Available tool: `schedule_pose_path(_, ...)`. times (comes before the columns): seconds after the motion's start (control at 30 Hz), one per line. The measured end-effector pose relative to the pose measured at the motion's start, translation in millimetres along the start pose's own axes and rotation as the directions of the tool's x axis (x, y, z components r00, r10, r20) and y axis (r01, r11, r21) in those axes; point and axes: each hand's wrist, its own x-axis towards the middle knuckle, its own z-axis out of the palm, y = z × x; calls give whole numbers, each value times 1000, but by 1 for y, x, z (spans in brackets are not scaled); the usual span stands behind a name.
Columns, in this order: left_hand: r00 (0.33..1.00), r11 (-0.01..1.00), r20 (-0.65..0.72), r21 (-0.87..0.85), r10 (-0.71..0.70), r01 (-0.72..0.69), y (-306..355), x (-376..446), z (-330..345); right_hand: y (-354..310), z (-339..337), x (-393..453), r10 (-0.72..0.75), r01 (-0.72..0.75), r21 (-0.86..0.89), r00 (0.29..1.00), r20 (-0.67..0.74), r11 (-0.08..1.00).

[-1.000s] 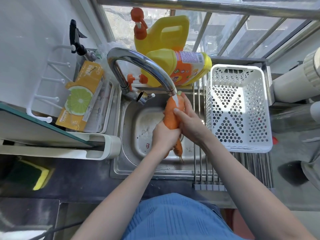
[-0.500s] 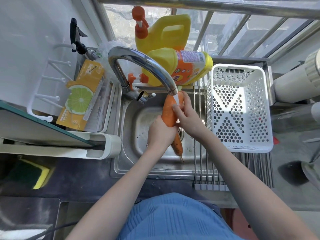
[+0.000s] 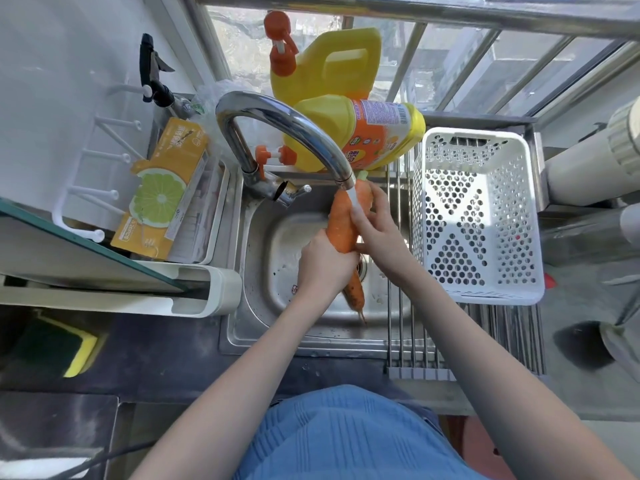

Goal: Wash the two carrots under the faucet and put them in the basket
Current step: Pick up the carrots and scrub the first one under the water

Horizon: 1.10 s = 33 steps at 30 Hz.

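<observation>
A thick orange carrot [image 3: 343, 223] is held upright over the steel sink [image 3: 277, 258], its top under the running stream from the chrome faucet [image 3: 277, 123]. My left hand [image 3: 323, 268] grips its lower half. My right hand [image 3: 379, 233] wraps its upper right side, fingers over the wet part. A second, thinner carrot [image 3: 355, 292] lies in the sink basin below my left hand, partly hidden by it. The white perforated basket [image 3: 478, 216] stands on the drying rack to the right of the sink, with nothing in it.
Two yellow detergent bottles [image 3: 346, 133] stand behind the faucet. A lemon-print pack [image 3: 162, 188] rests in a white tray at left, above a glass shelf [image 3: 86, 251]. A yellow-green sponge [image 3: 65, 344] lies on the dark counter. A roll-up steel rack [image 3: 467, 341] spans the sink's right side.
Both hands and the carrot have shifted slightly; my right hand slid up along the carrot's upper part under the water. The second carrot stays in the sink.
</observation>
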Motion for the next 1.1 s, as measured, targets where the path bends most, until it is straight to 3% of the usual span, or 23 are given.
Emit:
schedule_pose_path(0.2,998,998,-17,23,63,-63,4,-2,0,-12,14,-2,-138,95,-279,981,-140,956)
schedule_pose_path(0.33,996,995,-26,47,88,-87,5,-6,5,-16,23,2,-107,33,-209,929,-355,977)
schedule_pose_path(0.4,999,999,-6,7,37,-37,3,-2,2,-12,20,5,-96,41,-203,958,-270,978)
schedule_pose_path(0.47,999,1000,41,0,4,-4,0,5,-2,-3,11,7,-25,17,-138,998,-53,990)
schedule_pose_path(0.53,997,1000,75,-5,-11,12,-1,7,-5,1,5,7,29,-23,-90,997,65,996)
schedule_pose_path(0.63,1000,999,22,-42,-3,4,1,2,-4,-5,16,6,-44,34,-167,998,-55,985)
schedule_pose_path(0.73,999,999,14,-4,35,-35,1,-2,-1,-19,28,10,-6,-44,-214,974,-228,976)
schedule_pose_path(0.8,999,999,19,10,45,-45,0,0,-3,-20,27,10,-13,-31,-215,980,-198,976)
schedule_pose_path(0.93,997,997,73,-83,0,6,0,7,-6,-17,11,-1,-18,29,-216,999,50,976)
schedule_pose_path(0.97,998,997,57,-82,4,0,0,7,-4,-17,11,0,-25,33,-212,999,41,977)
schedule_pose_path(1.1,999,999,28,-26,34,-33,1,5,4,-20,25,12,36,-48,-36,960,-277,998)
